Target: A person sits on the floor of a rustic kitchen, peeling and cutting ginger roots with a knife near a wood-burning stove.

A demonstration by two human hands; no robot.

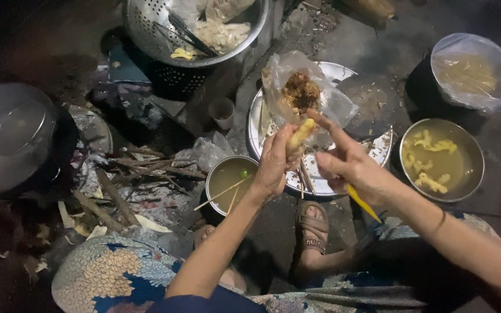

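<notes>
My left hand (275, 163) is closed around a pale yellow piece of food (300, 133) held upright over a round metal tray (378, 152). My right hand (352, 162) grips a yellow-handled tool (362, 203), with its forefinger stretched out toward the food. Behind the hands, a clear plastic bag (331, 101) of brown shredded filling (300, 90) lies on the tray. Thin wooden skewers (305, 179) rest on the tray below my left hand.
A metal bowl of yellowish liquid (225, 181) holds two sticks and a green bit. Another bowl (442, 159) at right holds yellow food pieces. A colander (198, 29), lidded pot (13, 136), covered black pot (471, 69), firewood (140, 168) and my sandalled foot (313, 229) surround.
</notes>
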